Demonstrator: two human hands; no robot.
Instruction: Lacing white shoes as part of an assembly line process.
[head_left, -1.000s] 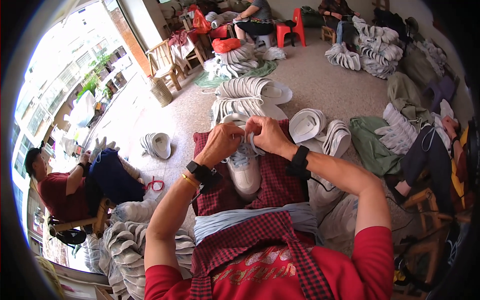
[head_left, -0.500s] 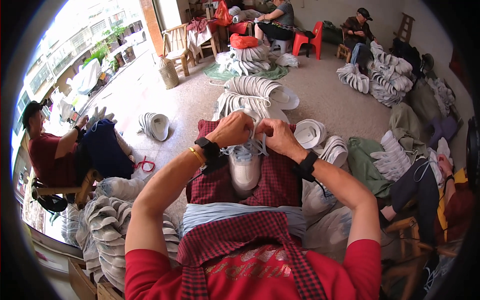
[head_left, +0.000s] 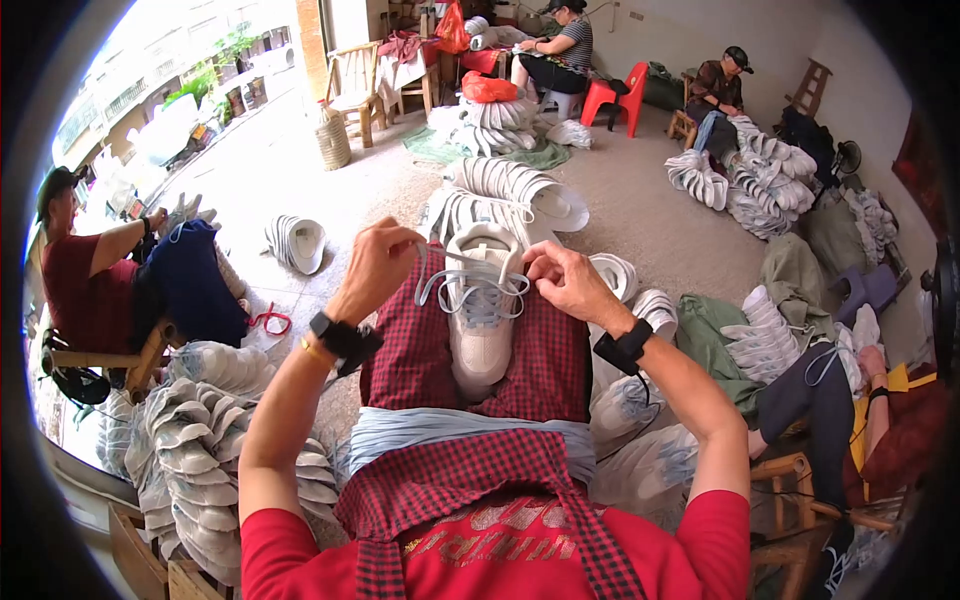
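A white sneaker (head_left: 481,350) rests between my thighs on the red-and-black checked apron, its toe pointing toward me. Pale blue-grey shoelaces (head_left: 482,300) cross its tongue, with loops spreading to both sides below the collar. My left hand (head_left: 382,268), left of the shoe, is closed in a pinch on a lace that stretches across toward the collar. At the shoe's right side my right hand (head_left: 572,288) is also pinched, with lace at its fingertips. Both wrists wear black bands.
Stacked white shoe uppers (head_left: 515,188) lie just beyond my knees. More heaps of uppers (head_left: 200,460) stand at my left and sneakers (head_left: 640,465) at my right. Co-workers sit at left, right and back. A red chair (head_left: 617,98) and a bamboo chair (head_left: 354,95) stand farther off.
My hands have drawn apart from above the collar, the left one farther out to the left with a lace. The shoe's collar and lace loops now show. The view has shifted slightly.
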